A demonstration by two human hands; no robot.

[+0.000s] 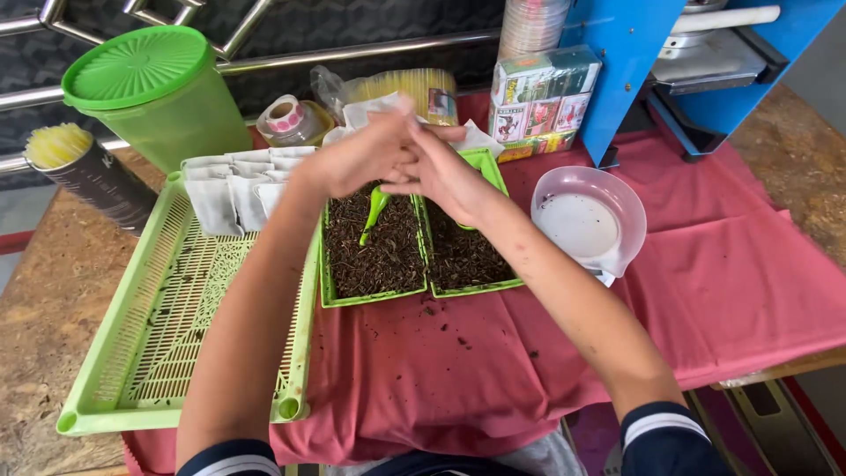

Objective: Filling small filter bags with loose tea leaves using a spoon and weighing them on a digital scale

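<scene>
Head view, hands: the left hand (pixel 357 159) and right hand (pixel 441 172) meet above the two small green trays (pixel 328 282), fingers pinched together on a small white paper pouch (pixel 398 113); how tightly each closes I cannot tell.
Pouch location: held in the air over the middle of the surface, just above the trays.
Handling: looks light, thin and floppy, likely easy to tear; best pinched at its top edge.
Trays: shallow plastic, filled with dark, crumbly dried leaves; a green scoop (pixel 374 211) lies in the left one.
Left side: a big perforated green tray (pixel 132 353) carries a row of flat white pouches (pixel 233 185).
Right side: a glossy clear plastic bowl (pixel 586 220) on the red cloth (pixel 705 291).
Far edge: a ribbed green lidded jug (pixel 154 92), a blue metal machine (pixel 670 62).
</scene>
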